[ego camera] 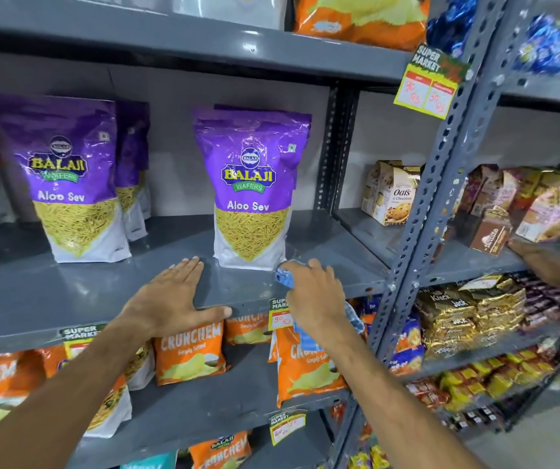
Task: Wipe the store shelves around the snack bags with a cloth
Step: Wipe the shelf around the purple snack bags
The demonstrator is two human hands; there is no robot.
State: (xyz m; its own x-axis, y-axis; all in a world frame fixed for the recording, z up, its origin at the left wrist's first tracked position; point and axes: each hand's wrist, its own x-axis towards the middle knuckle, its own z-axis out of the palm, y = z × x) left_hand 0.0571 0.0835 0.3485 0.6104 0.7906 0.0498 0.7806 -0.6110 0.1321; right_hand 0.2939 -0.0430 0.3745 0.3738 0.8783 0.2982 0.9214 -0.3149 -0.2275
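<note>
Fingers of my right hand (pixel 314 294) bunch the blue cloth (pixel 284 276) on the grey shelf (pixel 68 292); my left hand (pixel 170 296) lies flat, fingers together.
Just behind stands a purple snack bag (pixel 251 187); products far right blur, another person's hand (pixel 542 262) cut off.

grey metal shelf (pixel 156 282) | purple Aloo Sev bags (pixel 251 187) upright | left hand (pixel 166 296) flat | blue cloth (pixel 285 275)

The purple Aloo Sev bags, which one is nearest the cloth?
The right-hand bag; the blue cloth sits at its bottom corner.
</note>
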